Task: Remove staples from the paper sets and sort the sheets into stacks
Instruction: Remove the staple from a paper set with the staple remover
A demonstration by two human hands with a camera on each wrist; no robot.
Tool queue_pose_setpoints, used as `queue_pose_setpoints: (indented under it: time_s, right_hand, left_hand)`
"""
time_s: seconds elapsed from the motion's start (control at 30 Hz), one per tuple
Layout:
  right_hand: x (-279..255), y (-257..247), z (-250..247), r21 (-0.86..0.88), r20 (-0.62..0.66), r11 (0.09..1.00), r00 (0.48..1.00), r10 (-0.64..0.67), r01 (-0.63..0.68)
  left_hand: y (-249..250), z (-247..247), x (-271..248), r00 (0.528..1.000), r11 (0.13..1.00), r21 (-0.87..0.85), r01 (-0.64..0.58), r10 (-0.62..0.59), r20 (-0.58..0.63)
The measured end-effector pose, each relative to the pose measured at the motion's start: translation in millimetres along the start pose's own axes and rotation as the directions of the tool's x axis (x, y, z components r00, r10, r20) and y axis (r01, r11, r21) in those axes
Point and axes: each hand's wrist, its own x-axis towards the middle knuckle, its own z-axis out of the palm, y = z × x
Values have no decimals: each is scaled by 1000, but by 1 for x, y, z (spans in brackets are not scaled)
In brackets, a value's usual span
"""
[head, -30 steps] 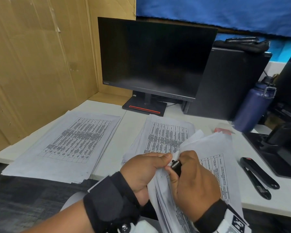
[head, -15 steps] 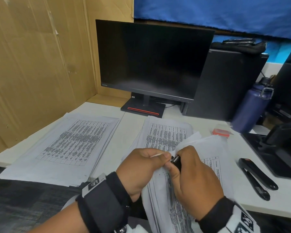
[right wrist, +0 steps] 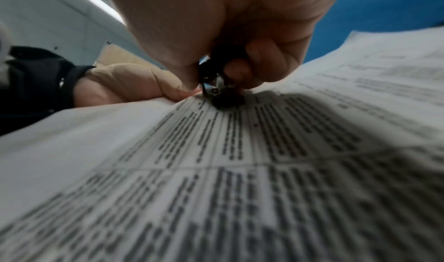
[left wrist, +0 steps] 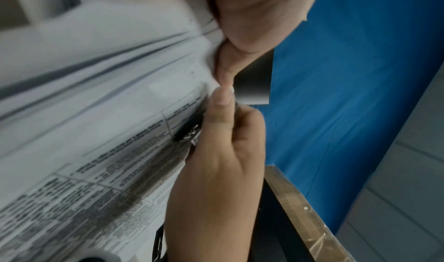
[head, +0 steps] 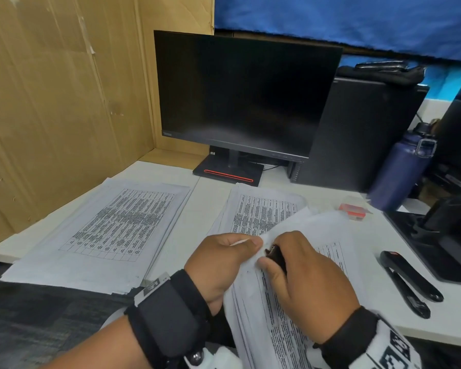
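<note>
The left hand (head: 221, 265) pinches the top corner of a paper set (head: 272, 326) between thumb and fingers, near the front edge of the white surface (head: 205, 209). The right hand (head: 312, 286) has its grip closed around a small black staple remover (head: 276, 255), and the metal tip of this tool touches the same corner of the sheets. One stack of printed sheets (head: 112, 230) lies on the left of the surface, and a second stack (head: 261, 211) lies just behind the hands. A black stapler (head: 407, 280) lies to the right, and a dark monitor (head: 245, 94) stands far behind.
</note>
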Motion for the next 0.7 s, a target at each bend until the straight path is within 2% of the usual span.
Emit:
queue_pose_setpoints:
  time_s: [0.1,0.17,0.2,0.23,0.3,0.37,0.4,0.43,0.57,0.6,0.63,0.7]
  right_hand:
    - [2,8,-6,-15,-3,1000,1000,1,-1]
    - [7,22,-15,15,13,989,989,148,-148]
    - [9,35,-18,14,42,968,967,250,-251]
    - [12,52,-20,-1,96,931,927,362,-364]
    - [13,85,-21,-70,254,825,790,558,-560]
    - [7,113,-19,-182,370,743,655,659,-644]
    - [3,122,-17,-234,395,718,611,686,-655]
    - [0,129,-16,-265,401,706,591,700,-657]
    - [0,135,-17,-285,365,664,562,742,-691]
    - [2,131,-20,-290,336,659,571,749,-694]
    - [6,126,-26,-274,291,667,601,744,-693]
    - [11,106,-40,-140,99,754,749,655,-642]
  left_hand:
    - [7,-13,9,998,999,-29,18,-19,-62]
    - [13,-24,17,996,1000,-27,8,-11,-91]
    - [16,-30,21,994,1000,-24,-1,-1,-106]
    - [20,-36,24,992,1000,-26,-13,10,-123]
    - [27,-47,29,989,999,-26,-29,24,-143]
    - [33,-56,33,991,1000,-11,-22,20,-129]
    - [35,-58,34,992,1000,2,-15,15,-122]
    - [36,-60,35,993,1000,8,-9,10,-118]
    - [41,-59,30,995,1000,12,-1,3,-95]
    - [41,-58,28,996,1000,13,-1,2,-89]
    - [42,-56,26,997,1000,12,-2,3,-79]
    - [44,-52,21,998,1000,9,-3,3,-62]
